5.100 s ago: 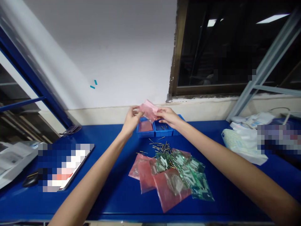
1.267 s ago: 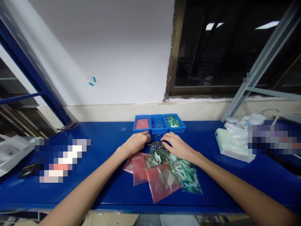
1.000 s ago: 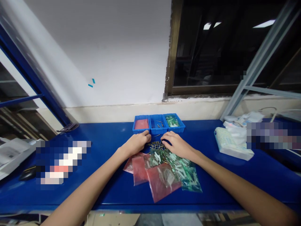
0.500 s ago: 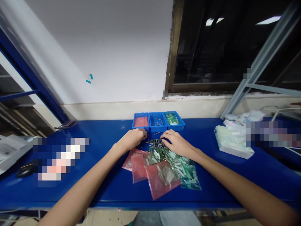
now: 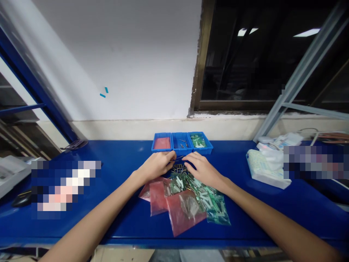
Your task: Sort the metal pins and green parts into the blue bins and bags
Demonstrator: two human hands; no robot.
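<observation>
My left hand (image 5: 157,166) rests on the blue tabletop (image 5: 122,203) with its fingers curled, thumb and forefinger pinched on a thin metal pin. My right hand (image 5: 201,169) faces it, fingers bent down onto a heap of small metal pins (image 5: 179,169); whatever its fingertips hold is hidden. Pink plastic bags (image 5: 181,214) and green bags of parts (image 5: 216,209) lie just in front of both hands. Behind the hands stand three small blue trays: the left tray (image 5: 161,142) with pink bags, the middle tray (image 5: 181,143) with a few pins, the right tray (image 5: 200,141) with green bags.
A white printed pack (image 5: 265,169) and other white items lie at the right. At the left are a blurred flat object (image 5: 65,187), a black mouse (image 5: 21,199) and a white device (image 5: 8,174). A wall and a dark window stand behind the table.
Five seconds ago both hands held a pink bag above the trays. Since then they have come down to the pin heap, and over the last second their fingertips have drawn closer together.
</observation>
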